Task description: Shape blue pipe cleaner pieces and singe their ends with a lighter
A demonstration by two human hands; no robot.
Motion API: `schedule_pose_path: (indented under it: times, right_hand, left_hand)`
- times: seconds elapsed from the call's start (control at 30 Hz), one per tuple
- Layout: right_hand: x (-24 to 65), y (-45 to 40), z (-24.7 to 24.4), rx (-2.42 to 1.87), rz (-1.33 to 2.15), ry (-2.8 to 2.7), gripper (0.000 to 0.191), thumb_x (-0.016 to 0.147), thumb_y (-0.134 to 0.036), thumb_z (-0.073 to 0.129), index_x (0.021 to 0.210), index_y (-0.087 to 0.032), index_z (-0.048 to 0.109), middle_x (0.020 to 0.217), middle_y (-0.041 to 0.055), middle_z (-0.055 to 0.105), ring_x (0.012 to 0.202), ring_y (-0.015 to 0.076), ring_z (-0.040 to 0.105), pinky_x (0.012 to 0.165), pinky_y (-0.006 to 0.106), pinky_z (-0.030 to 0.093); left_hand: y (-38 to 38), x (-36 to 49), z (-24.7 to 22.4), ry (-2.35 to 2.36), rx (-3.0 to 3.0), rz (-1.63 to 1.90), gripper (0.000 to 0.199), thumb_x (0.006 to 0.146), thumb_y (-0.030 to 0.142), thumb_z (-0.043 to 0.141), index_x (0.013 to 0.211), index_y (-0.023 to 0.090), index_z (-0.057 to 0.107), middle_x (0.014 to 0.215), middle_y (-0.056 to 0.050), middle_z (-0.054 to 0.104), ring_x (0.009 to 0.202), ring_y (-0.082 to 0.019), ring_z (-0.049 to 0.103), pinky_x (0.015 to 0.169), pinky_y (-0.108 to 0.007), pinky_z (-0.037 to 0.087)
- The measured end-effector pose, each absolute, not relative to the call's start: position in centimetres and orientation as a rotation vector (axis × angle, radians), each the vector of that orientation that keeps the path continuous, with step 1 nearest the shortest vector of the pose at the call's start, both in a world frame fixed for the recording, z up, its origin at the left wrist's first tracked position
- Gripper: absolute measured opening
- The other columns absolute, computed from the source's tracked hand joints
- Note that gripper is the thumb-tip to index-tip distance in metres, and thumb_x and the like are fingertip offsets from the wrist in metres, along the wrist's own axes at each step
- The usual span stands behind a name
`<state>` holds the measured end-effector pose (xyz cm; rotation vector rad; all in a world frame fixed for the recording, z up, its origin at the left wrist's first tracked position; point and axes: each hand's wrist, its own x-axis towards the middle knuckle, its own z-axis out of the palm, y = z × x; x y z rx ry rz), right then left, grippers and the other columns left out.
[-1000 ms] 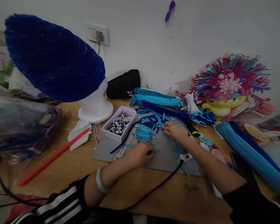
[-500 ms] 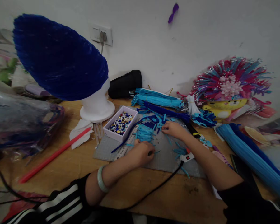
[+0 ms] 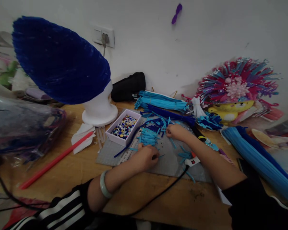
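My left hand [image 3: 146, 157] is curled at the lower edge of a heap of short light-blue pipe cleaner pieces [image 3: 148, 137]. A thin light-blue pipe cleaner piece [image 3: 161, 156] pokes out at its pinched fingertips. My right hand [image 3: 176, 131] is closed beside a scatter of dark-blue and light-blue cut pieces [image 3: 160, 126]; whatever its fingers hold is hidden. Under both hands lies a grey cutting mat [image 3: 163, 167], with a steel ruler [image 3: 127, 153] left of the heap. More light-blue bits [image 3: 183, 156] lie below my right wrist, near a white tool with a red switch [image 3: 193, 162].
A box of beads [image 3: 124, 127] stands left of the mat. Behind are pipe cleaner bundles [image 3: 163, 100] and a black case [image 3: 129, 86]. A blue headdress sits on a white foam head [image 3: 98, 110]. A red stick [image 3: 55, 161] lies left; a black cord [image 3: 158, 195] crosses the front.
My right hand has shifted very slightly, staying by the cut pieces. The left hand keeps its place by the heap. The whole view has moved a little.
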<state>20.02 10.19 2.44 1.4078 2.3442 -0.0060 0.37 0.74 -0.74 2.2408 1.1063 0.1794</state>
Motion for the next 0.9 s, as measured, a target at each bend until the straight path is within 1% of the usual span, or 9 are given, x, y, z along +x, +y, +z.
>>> schedule_pose_path:
  times: [0.13, 0.23, 0.33, 0.4, 0.47, 0.6, 0.7, 0.8, 0.9]
  right_hand:
    - [19.6, 10.4, 2.3, 1.400, 0.016, 2.334, 0.025, 0.084, -0.011, 0.053, 0.095, -0.008, 0.076, 0.102, 0.0189, 0.074, 0.091, 0.0268, 0.069, 0.081, 0.032, 0.043]
    - [20.2, 10.6, 2.8, 1.452, -0.044, 2.362, 0.022, 0.082, -0.012, 0.056, 0.093, -0.012, 0.075, 0.096, 0.0142, 0.075, 0.086, 0.0234, 0.068, 0.076, 0.028, 0.043]
    - [22.2, 10.4, 3.1, 1.582, -0.151, 2.388, 0.020, 0.082, -0.013, 0.057, 0.089, -0.014, 0.075, 0.088, 0.0092, 0.075, 0.079, 0.0193, 0.066, 0.066, 0.025, 0.041]
    - [23.9, 9.8, 2.9, 1.628, -0.224, 2.410, 0.016, 0.081, -0.014, 0.060, 0.085, -0.015, 0.075, 0.085, 0.0078, 0.074, 0.076, 0.0180, 0.065, 0.065, 0.024, 0.041]
    - [25.4, 9.0, 2.4, 1.606, -0.284, 2.429, 0.017, 0.083, -0.015, 0.059, 0.085, -0.016, 0.075, 0.083, 0.0075, 0.074, 0.074, 0.0179, 0.064, 0.067, 0.024, 0.042]
    - [27.0, 7.4, 1.1, 1.487, -0.298, 2.490, 0.022, 0.089, -0.022, 0.056, 0.088, -0.018, 0.078, 0.089, 0.0106, 0.076, 0.083, 0.0217, 0.067, 0.075, 0.028, 0.046]
    - [27.0, 6.9, 0.4, 1.452, -0.246, 2.469, 0.028, 0.093, -0.023, 0.051, 0.092, -0.014, 0.079, 0.096, 0.0148, 0.076, 0.090, 0.0236, 0.068, 0.080, 0.029, 0.046]
    - [26.7, 7.0, -0.1, 1.454, -0.194, 2.418, 0.030, 0.094, -0.023, 0.051, 0.091, -0.011, 0.078, 0.094, 0.0174, 0.076, 0.088, 0.0233, 0.068, 0.079, 0.029, 0.046]
    - [26.4, 7.1, -0.1, 1.470, -0.152, 2.401, 0.030, 0.094, -0.025, 0.052, 0.089, -0.011, 0.078, 0.088, 0.0166, 0.075, 0.083, 0.0210, 0.067, 0.077, 0.026, 0.045]
  left_hand:
    - [0.7, 0.4, -0.7, 1.106, 2.241, 0.183, 0.016, 0.086, 0.015, 0.052, 0.080, 0.018, 0.067, 0.100, -0.008, 0.076, 0.105, -0.026, 0.064, 0.091, -0.040, 0.039]
    - [0.7, 0.4, -0.9, 1.123, 2.244, 0.182, 0.016, 0.086, 0.016, 0.052, 0.082, 0.018, 0.068, 0.103, -0.008, 0.076, 0.107, -0.027, 0.063, 0.092, -0.041, 0.038]
    - [0.7, 0.4, -0.9, 1.124, 2.261, 0.194, 0.015, 0.086, 0.017, 0.053, 0.082, 0.019, 0.067, 0.099, -0.007, 0.076, 0.104, -0.026, 0.063, 0.091, -0.038, 0.039]
    - [0.7, 0.4, -0.9, 1.115, 2.271, 0.182, 0.015, 0.085, 0.016, 0.053, 0.080, 0.019, 0.067, 0.097, -0.007, 0.076, 0.103, -0.025, 0.063, 0.090, -0.037, 0.039]
    - [0.7, 0.4, -0.7, 1.115, 2.267, 0.159, 0.016, 0.085, 0.015, 0.052, 0.079, 0.018, 0.066, 0.099, -0.007, 0.076, 0.105, -0.026, 0.064, 0.091, -0.038, 0.038]
    - [0.6, 0.4, -0.3, 1.121, 2.241, 0.141, 0.015, 0.086, 0.015, 0.052, 0.080, 0.018, 0.066, 0.101, -0.007, 0.076, 0.107, -0.026, 0.064, 0.091, -0.040, 0.036]
    - [0.6, 0.3, -0.2, 1.126, 2.232, 0.147, 0.016, 0.086, 0.015, 0.051, 0.081, 0.018, 0.066, 0.103, -0.007, 0.076, 0.108, -0.026, 0.064, 0.090, -0.040, 0.036]
    - [0.6, 0.3, -0.4, 1.130, 2.223, 0.143, 0.016, 0.087, 0.015, 0.052, 0.083, 0.018, 0.066, 0.103, -0.007, 0.076, 0.109, -0.026, 0.064, 0.091, -0.041, 0.036]
    - [0.7, 0.3, -0.5, 1.120, 2.227, 0.135, 0.016, 0.086, 0.013, 0.051, 0.082, 0.018, 0.066, 0.103, -0.007, 0.076, 0.108, -0.025, 0.064, 0.092, -0.041, 0.036]
